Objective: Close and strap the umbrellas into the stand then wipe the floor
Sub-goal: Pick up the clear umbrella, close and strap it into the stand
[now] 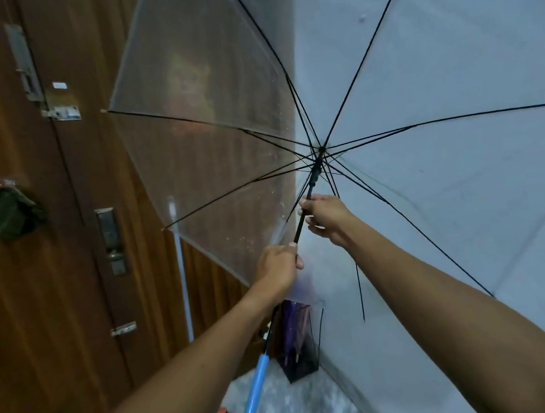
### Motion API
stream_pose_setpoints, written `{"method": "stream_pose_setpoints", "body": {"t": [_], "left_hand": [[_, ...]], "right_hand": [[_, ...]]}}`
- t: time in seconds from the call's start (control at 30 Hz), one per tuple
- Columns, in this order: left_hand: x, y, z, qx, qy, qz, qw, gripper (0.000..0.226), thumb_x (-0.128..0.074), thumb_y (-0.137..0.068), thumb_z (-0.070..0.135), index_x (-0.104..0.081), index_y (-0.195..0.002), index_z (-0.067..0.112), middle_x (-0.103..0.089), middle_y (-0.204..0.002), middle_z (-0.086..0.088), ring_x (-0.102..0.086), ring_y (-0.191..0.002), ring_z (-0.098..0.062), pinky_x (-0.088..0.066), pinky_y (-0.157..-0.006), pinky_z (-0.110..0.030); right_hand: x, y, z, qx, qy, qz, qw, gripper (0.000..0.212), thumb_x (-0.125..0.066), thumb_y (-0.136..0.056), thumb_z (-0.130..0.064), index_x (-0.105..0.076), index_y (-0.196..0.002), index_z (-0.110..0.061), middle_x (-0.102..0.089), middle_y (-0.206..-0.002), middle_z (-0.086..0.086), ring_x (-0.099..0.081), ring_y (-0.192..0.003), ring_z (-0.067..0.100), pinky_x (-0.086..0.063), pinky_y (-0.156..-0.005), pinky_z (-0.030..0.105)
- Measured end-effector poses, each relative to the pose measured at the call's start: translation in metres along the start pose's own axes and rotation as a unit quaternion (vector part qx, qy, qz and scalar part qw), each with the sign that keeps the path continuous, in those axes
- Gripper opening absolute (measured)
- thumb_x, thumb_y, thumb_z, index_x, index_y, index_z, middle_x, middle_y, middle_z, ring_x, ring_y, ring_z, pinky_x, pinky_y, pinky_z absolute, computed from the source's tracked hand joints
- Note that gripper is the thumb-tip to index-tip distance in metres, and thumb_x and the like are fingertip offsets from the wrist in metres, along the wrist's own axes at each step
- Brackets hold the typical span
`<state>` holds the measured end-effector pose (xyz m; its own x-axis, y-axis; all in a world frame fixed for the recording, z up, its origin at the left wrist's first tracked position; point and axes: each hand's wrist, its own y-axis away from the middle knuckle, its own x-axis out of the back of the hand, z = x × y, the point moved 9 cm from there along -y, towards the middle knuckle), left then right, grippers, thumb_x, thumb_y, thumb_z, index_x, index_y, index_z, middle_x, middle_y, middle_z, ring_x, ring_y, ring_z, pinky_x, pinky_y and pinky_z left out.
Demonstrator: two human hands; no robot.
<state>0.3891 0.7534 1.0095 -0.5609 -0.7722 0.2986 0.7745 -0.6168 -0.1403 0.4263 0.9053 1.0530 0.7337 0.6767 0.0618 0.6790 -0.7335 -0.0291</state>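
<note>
My left grip (pixel 278 267) and right grip (pixel 323 216) clamp the shaft (pixel 299 227) of the still-open clear umbrella (pixel 209 119); closing, strapping, stand (pixel 299 347) and floor (pixel 293 404) wiping remain.

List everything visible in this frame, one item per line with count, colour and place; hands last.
open umbrella: one, clear canopy, black ribs, blue handle, centre and right
umbrella stand: one, dark, on floor by wall, purple umbrella inside
door: one, brown wood, left
door lock: one, metal, on door
white pole: one, leaning at door
floor: grey speckled, bottom
wall: pale, right
left hand: gripping shaft lower down
right hand: on shaft near runner
</note>
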Motion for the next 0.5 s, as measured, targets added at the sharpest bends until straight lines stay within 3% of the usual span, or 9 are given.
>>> {"method": "stream_pose_setpoints", "body": {"t": [0.13,0.33,0.5], "left_hand": [[-0.002,-0.062,0.000,-0.010,-0.028,-0.039,0.999,0.046,-0.045,-0.100,0.029,-0.061,-0.058,0.016,-0.055,-0.055,0.000,-0.051,-0.058,-0.020,-0.039,-0.068,-0.032],[-0.008,-0.149,-0.013,-0.030,-0.041,-0.083,0.995,0.042,-0.041,-0.099,0.030,-0.057,-0.063,0.017,-0.053,-0.053,0.000,-0.048,-0.052,-0.021,-0.037,-0.056,-0.028],[-0.012,-0.195,-0.022,-0.066,-0.099,-0.087,0.989,0.042,-0.034,-0.103,0.036,-0.054,-0.072,0.018,-0.056,-0.074,-0.005,-0.053,-0.070,-0.023,-0.040,-0.066,-0.034]], "right_hand": [[-0.005,-0.060,-0.002,0.011,0.016,0.029,0.999,0.007,-0.056,-0.102,-0.014,-0.062,-0.103,-0.015,-0.060,-0.077,0.000,-0.047,-0.057,0.008,-0.043,-0.062,0.021],[-0.024,-0.140,0.005,0.010,0.000,0.054,0.998,0.009,-0.057,-0.102,-0.013,-0.063,-0.109,-0.012,-0.061,-0.075,0.001,-0.046,-0.056,0.008,-0.042,-0.059,0.020],[-0.031,-0.187,0.015,-0.002,-0.002,0.069,0.998,0.010,-0.056,-0.102,-0.015,-0.063,-0.109,-0.015,-0.062,-0.078,-0.001,-0.047,-0.057,0.007,-0.045,-0.061,0.019]]}}
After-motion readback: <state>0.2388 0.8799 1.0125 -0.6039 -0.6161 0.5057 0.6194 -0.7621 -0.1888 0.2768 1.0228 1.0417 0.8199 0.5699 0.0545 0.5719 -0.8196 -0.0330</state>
